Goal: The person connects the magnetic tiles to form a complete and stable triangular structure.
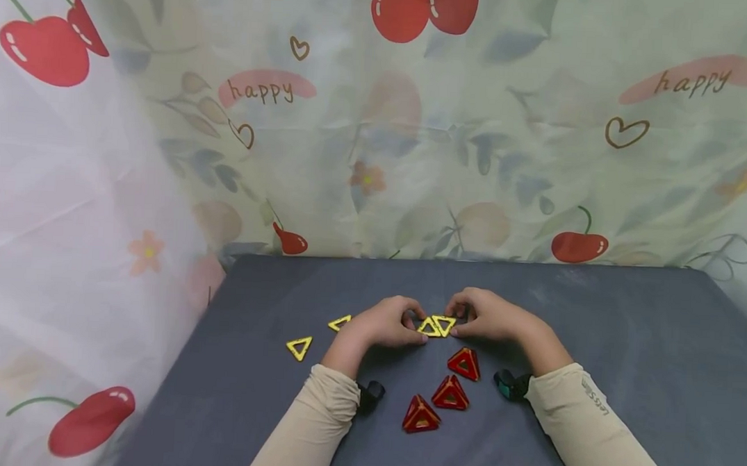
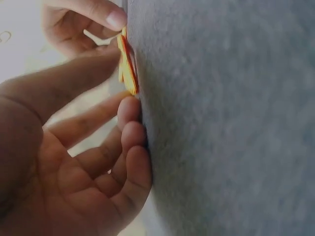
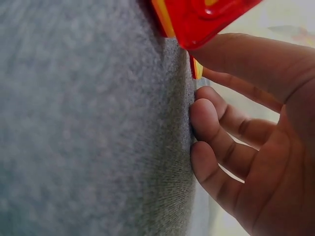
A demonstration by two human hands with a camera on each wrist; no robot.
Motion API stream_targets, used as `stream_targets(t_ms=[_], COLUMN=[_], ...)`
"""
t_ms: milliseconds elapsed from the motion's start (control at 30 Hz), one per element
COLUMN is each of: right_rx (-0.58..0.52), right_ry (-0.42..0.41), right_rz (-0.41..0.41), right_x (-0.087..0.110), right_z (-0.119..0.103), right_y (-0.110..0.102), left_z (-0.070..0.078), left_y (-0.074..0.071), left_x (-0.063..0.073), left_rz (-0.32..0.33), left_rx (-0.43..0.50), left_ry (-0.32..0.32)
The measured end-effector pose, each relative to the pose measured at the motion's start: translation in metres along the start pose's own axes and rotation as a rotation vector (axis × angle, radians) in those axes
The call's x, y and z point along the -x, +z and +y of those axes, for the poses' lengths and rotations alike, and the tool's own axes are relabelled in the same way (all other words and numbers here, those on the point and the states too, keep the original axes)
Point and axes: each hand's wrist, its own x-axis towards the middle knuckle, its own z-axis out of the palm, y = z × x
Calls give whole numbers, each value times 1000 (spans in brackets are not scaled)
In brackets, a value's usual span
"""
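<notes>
Two yellow hollow triangle tiles lie edge to edge on the dark grey table in the head view. My left hand (image 1: 387, 324) pinches the left triangle tile (image 1: 423, 325) between thumb and index finger. On the other side, my right hand (image 1: 491, 318) pinches the right triangle tile (image 1: 443, 317) by its outer corner. From the left wrist, the tiles (image 2: 128, 76) show edge-on, low against the cloth, with red along the side. The other fingers of both hands curl loosely near the table surface. In the right wrist view my thumb partly hides a red-and-yellow tile edge (image 3: 198, 70).
Three red hollow pyramids stand between my forearms: a near one (image 1: 421, 414), a middle one (image 1: 451, 393) and a far one (image 1: 464, 363). Left of my left hand lie two loose yellow triangles, one (image 1: 291, 345) fully seen, another (image 1: 340, 320) partly hidden. A printed curtain (image 1: 414, 158) hangs behind the table (image 1: 626, 327).
</notes>
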Motion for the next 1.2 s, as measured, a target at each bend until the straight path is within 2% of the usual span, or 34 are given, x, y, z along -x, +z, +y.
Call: stream_targets(t_ms=[133, 267, 367, 467, 600, 667, 733, 900, 967, 1067, 1200], right_rx=[-10, -24, -30, -35, -53, -61, -65, -63, -59, -53, -55], right_ry=[11, 22, 32, 38, 28, 18, 9, -12, -22, -32, -34], right_rz=[-9, -18, -22, -12, 17, 28, 32, 41, 45, 51, 48], right_x=[0, -1, -2, -2, 0, 1, 1, 0, 0, -1, -1], right_z=[0, -1, -2, -4, -4, -4, -4, -3, -3, -3, -5], right_y=[0, -2, -4, -6, -4, -2, -1, 1, 1, 1, 2], left_z=[-2, -8, -19, -31, -42, -44, -45, -44, -43, -42, -39], left_y=[-11, -33, -52, -66, -74, -73, -72, -65, -62, -58, -50], left_x=[6, 21, 37, 53, 68, 71, 71, 64, 61, 56, 47], left_rz=[0, 81, 162, 213, 199, 180, 167, 177, 192, 214, 250], left_rx=[9, -18, -34, -63, -107, -107, -96, -91, -90, -88, -68], left_ry=[19, -25, -113, -250, -443, -499, -522, -497, -464, -393, -261])
